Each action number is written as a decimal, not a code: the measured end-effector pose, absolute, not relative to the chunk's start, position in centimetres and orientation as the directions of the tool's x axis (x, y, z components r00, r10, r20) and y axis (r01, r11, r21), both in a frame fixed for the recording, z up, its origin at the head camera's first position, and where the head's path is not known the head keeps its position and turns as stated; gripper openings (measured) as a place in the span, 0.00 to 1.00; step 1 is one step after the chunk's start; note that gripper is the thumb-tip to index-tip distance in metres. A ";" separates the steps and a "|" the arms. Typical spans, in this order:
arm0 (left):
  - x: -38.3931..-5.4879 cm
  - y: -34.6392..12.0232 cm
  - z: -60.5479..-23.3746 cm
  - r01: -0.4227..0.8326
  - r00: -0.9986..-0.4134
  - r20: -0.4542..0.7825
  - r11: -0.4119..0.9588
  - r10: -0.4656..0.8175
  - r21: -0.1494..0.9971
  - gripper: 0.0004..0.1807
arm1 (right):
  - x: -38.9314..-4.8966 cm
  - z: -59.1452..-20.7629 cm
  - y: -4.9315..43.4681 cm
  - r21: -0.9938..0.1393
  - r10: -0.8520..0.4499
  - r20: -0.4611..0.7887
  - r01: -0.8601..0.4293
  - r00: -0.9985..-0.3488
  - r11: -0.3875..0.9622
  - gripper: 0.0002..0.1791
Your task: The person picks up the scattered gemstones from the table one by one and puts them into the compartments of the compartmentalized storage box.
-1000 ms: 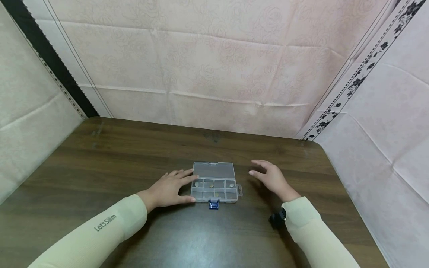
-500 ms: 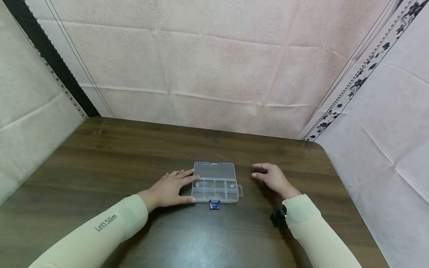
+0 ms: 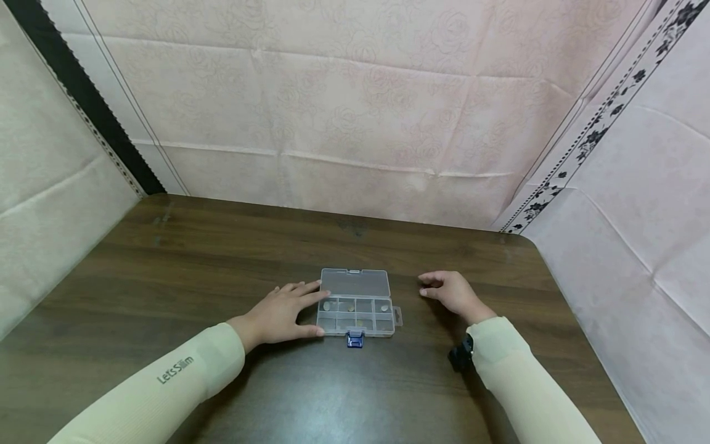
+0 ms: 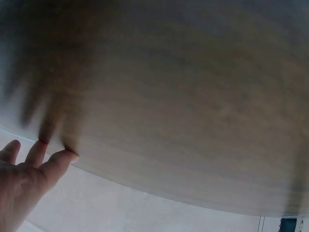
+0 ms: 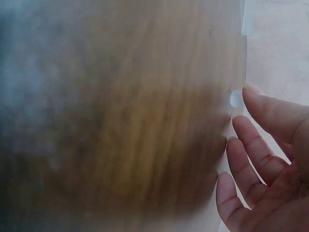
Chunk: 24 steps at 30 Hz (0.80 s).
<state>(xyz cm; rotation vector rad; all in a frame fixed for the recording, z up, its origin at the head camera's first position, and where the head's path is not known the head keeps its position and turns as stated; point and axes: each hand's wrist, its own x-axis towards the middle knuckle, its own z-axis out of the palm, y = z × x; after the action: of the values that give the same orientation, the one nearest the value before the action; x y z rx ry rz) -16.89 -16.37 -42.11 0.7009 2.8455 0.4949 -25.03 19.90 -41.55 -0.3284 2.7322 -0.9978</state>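
A clear plastic compartment box [image 3: 355,316] lies on the table with its lid [image 3: 355,283] folded back and its blue latch [image 3: 355,340] hanging at the front. Small whitish and yellowish pieces show in several of its compartments. My left hand [image 3: 284,313] spreads flat along the box's left side, thumb and fingertips at its edge; in the left wrist view only part of that hand [image 4: 36,174] appears. To the right of the box, my right hand [image 3: 452,291] curls, thumb and forefinger close together. The right wrist view has a small white round piece [image 5: 235,98] pinched at their tips.
The brown wooden table [image 3: 222,246] ends at a pale patterned cloth [image 3: 344,111] behind, with more cloth along both sides. A clear hanging tab [image 3: 397,316] juts from the box's right side. A black device [image 3: 461,356] is on my right wrist.
My right hand's thumb and fingers have drawn together from a more spread pose, staying at about the same spot. The left hand and the box have stayed in place.
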 end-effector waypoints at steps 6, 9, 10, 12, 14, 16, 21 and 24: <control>-16.9 -16.4 -42.0 0.422 -0.875 -0.084 0.835 0.478 0.353 0.43 | -25.2 -41.4 19.9 -0.645 -0.298 -0.135 -0.144 -0.945 0.750 0.19; -16.9 -16.3 -41.9 0.422 -0.874 -0.085 0.835 0.478 0.355 0.43 | -25.3 -41.4 19.9 -0.643 -0.306 -0.141 -0.149 -0.941 0.752 0.19; -16.9 -16.3 -41.9 0.421 -0.875 -0.085 0.835 0.477 0.355 0.43 | -25.3 -41.4 19.9 -0.643 -0.305 -0.145 -0.144 -0.941 0.752 0.19; -16.9 -16.3 -42.0 0.419 -0.875 -0.088 0.836 0.476 0.353 0.43 | -25.3 -41.3 19.8 -0.640 -0.312 -0.148 -0.150 -0.939 0.754 0.18; -16.9 -16.3 -42.0 0.417 -0.875 -0.092 0.838 0.474 0.353 0.43 | -25.3 -41.4 19.8 -0.632 -0.318 -0.150 -0.156 -0.936 0.759 0.18; -16.9 -16.3 -42.0 0.415 -0.876 -0.093 0.838 0.473 0.354 0.43 | -25.4 -41.4 19.8 -0.628 -0.317 -0.154 -0.154 -0.936 0.762 0.17; -16.8 -16.3 -41.9 0.414 -0.876 -0.092 0.836 0.474 0.359 0.43 | -25.6 -41.5 19.6 -0.624 -0.315 -0.157 -0.153 -0.936 0.766 0.16; -16.8 -16.3 -41.9 0.413 -0.876 -0.093 0.836 0.473 0.361 0.43 | -25.6 -41.5 19.6 -0.623 -0.315 -0.155 -0.155 -0.936 0.766 0.15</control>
<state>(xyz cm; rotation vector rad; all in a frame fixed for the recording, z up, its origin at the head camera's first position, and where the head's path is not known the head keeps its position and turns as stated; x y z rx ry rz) -16.79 -16.31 -41.88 0.6911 2.8373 0.4978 -25.56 19.56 -41.52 -0.3673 2.7120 -0.9247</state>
